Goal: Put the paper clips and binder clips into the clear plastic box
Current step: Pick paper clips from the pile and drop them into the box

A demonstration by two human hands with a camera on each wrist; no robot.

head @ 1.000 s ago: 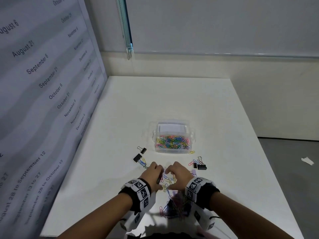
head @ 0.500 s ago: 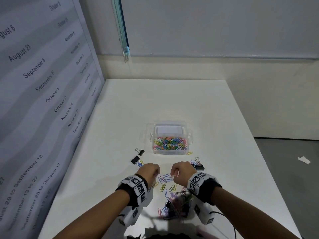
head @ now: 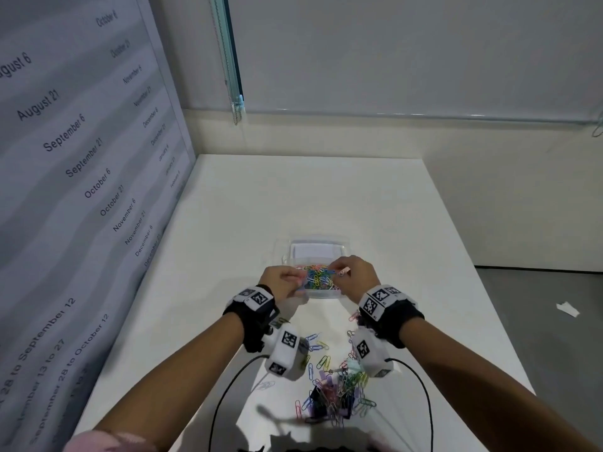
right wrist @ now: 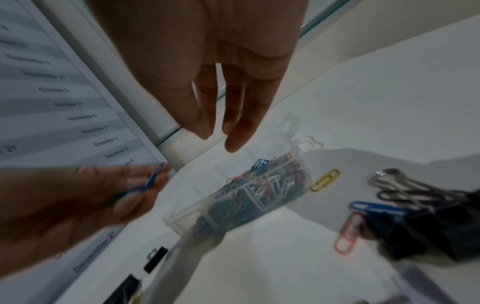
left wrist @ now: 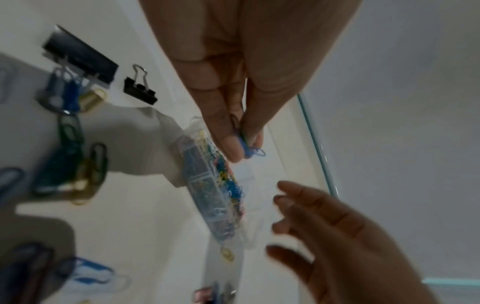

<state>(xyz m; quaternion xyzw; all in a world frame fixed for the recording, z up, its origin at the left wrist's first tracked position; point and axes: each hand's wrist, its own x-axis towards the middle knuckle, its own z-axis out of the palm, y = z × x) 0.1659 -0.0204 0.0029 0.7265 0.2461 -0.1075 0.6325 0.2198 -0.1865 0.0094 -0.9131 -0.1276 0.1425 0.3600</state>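
Left hand point(left wrist: 228, 86): pinches blue clips point(left wrist: 250, 151) over the box point(head: 318, 290).
Right hand point(right wrist: 221, 67): fingers loose and straight, holding nothing; head view suggests a pinch.
Hidden: wrist cameras cover table clips point(head: 336, 391).

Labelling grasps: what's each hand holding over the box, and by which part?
Left hand pinches paper clips by one end between its fingers. Right hand: fingers straight in its wrist view, nothing seen held.
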